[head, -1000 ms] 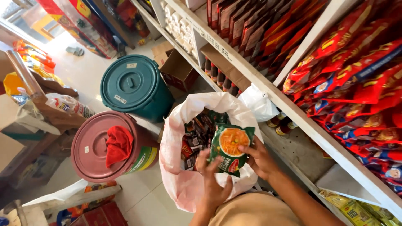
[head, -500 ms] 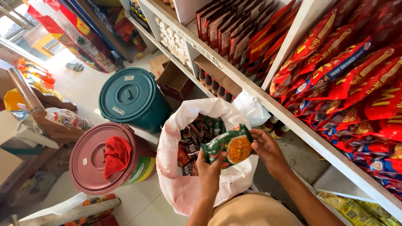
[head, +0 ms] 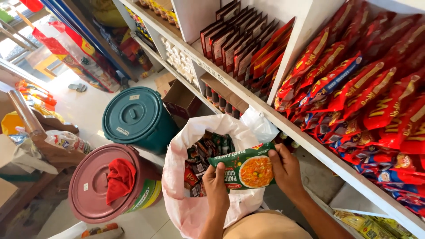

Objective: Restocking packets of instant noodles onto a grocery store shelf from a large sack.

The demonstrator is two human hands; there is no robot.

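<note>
Item: green noodle packet [head: 245, 167], held level above the open pink sack [head: 186, 208]. Left hand [head: 217, 185] pinches its left end, right hand [head: 287, 170] its right end, both grips clamped on it. Probably light, crinkly, contents brittle; best held by the ends. Nearby: white shelf [head: 265, 110] of red packets [head: 367, 102], teal bin [head: 137, 117], maroon bin [head: 95, 186] with red cloth [head: 118, 178].

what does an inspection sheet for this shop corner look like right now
surface: pale tiled floor.
job's things: green noodle packet held over the open white sack of packets.
clutter: teal bin; red bin with a red cloth on its lid; cardboard box.
hands: left hand and right hand grip the packet's ends.
cables: nothing seen.
surroundings: white shelf of red snack bags.
</note>
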